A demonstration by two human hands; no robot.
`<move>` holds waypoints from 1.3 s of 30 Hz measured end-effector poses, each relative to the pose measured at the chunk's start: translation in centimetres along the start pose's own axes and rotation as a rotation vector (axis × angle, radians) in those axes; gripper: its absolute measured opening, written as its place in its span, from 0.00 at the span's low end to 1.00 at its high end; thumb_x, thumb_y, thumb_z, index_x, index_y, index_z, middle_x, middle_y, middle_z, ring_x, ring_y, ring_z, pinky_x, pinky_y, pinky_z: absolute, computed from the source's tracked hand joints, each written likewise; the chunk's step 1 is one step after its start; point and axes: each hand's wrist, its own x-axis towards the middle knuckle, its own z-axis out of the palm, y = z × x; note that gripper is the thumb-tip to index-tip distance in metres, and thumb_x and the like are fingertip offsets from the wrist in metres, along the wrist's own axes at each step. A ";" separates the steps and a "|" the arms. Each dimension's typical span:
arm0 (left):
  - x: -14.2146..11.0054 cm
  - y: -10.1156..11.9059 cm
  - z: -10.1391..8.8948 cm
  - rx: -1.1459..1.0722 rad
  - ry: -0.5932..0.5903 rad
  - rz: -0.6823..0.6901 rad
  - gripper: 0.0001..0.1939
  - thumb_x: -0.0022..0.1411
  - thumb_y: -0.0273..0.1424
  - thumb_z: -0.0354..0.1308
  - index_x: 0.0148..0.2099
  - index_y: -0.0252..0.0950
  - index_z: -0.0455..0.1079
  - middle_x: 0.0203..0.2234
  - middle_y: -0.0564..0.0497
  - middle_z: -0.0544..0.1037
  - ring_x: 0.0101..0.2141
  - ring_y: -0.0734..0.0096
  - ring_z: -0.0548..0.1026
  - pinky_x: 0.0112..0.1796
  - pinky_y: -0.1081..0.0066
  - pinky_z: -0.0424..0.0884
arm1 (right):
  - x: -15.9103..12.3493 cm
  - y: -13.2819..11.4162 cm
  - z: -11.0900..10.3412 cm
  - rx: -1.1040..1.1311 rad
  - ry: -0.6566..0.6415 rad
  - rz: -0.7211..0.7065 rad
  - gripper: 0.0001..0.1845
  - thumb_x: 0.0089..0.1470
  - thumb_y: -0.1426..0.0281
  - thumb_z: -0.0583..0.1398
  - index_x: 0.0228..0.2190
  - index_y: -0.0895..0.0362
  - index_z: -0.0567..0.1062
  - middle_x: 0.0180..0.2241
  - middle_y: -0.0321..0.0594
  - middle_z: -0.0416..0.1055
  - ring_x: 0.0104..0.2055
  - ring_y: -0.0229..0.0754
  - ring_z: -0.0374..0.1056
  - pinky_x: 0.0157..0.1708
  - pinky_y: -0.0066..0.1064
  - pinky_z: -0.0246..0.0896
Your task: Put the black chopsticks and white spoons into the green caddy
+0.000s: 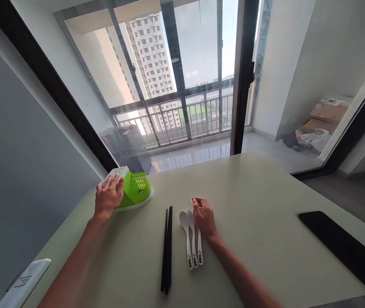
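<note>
Three spoons [194,246] are counted. Just left of the spoons, at least two chopsticks [169,244] can be made out; their exact number is hidden where they overlap. Beyond and left of the spoons, one caddy [131,194] is seen. One white device [25,280] is found well left of the spoons, one black slab [342,248] well right. Beneath the spoons, one table [233,184] is counted.

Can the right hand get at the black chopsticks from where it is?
Probably yes. White spoons lie between the right hand and the black chopsticks, but low on the table, so it could likely pass over them.
</note>
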 end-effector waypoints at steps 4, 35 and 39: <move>0.7 4.2 -0.5 -0.025 -0.020 0.042 0.30 0.74 0.42 0.36 0.62 0.32 0.70 0.62 0.37 0.71 0.63 0.55 0.66 0.63 0.53 0.56 | 1.1 0.7 -0.6 0.073 0.137 0.097 0.23 0.67 0.56 0.46 0.38 0.55 0.74 0.42 0.48 0.77 0.46 0.48 0.72 0.49 0.38 0.62; -5.9 10.3 2.6 -0.678 0.004 -0.183 0.20 0.72 0.40 0.40 0.38 0.38 0.70 0.31 0.50 0.75 0.33 0.66 0.74 0.39 0.69 0.69 | -0.2 -1.9 -2.6 -0.018 0.222 0.052 0.18 0.65 0.60 0.45 0.41 0.57 0.69 0.45 0.50 0.72 0.47 0.47 0.68 0.49 0.36 0.62; -7.9 6.0 6.3 -0.719 -0.142 -0.291 0.19 0.68 0.43 0.45 0.28 0.40 0.63 0.16 0.57 0.61 0.19 0.69 0.63 0.26 0.71 0.61 | -2.6 -5.1 -2.8 -0.052 0.009 -0.096 0.14 0.66 0.62 0.49 0.38 0.54 0.71 0.39 0.42 0.74 0.42 0.42 0.70 0.45 0.32 0.63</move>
